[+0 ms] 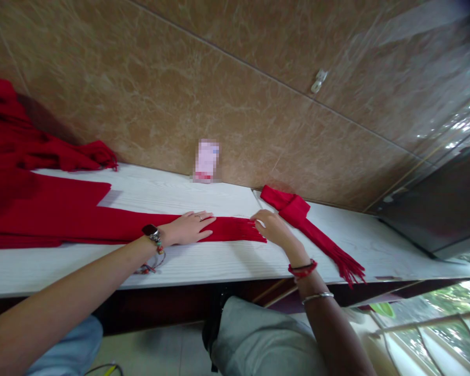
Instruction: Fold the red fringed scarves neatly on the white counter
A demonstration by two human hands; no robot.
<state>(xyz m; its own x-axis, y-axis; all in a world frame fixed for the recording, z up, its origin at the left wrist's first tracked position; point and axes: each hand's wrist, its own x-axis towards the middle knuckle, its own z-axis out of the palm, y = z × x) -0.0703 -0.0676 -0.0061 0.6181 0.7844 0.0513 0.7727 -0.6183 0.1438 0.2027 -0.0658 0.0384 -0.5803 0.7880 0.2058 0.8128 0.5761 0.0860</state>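
Observation:
A long red scarf lies stretched along the white tabletop, its fringed end towards the right. My left hand rests flat on it with the fingers spread, pressing the cloth near that end. At the fringe, my right hand has its fingers curled in a pinch on the strands along the upper corner. Which strands are between the fingertips is too small to make out. Just right of this hand lies a second red scarf, folded over at its top, with its fringe by the front edge.
More red cloth is heaped at the left against the brown marbled wall. A blurred pink-and-white object leans on the wall. A dark grey box-shaped object stands at the right end of the white tabletop.

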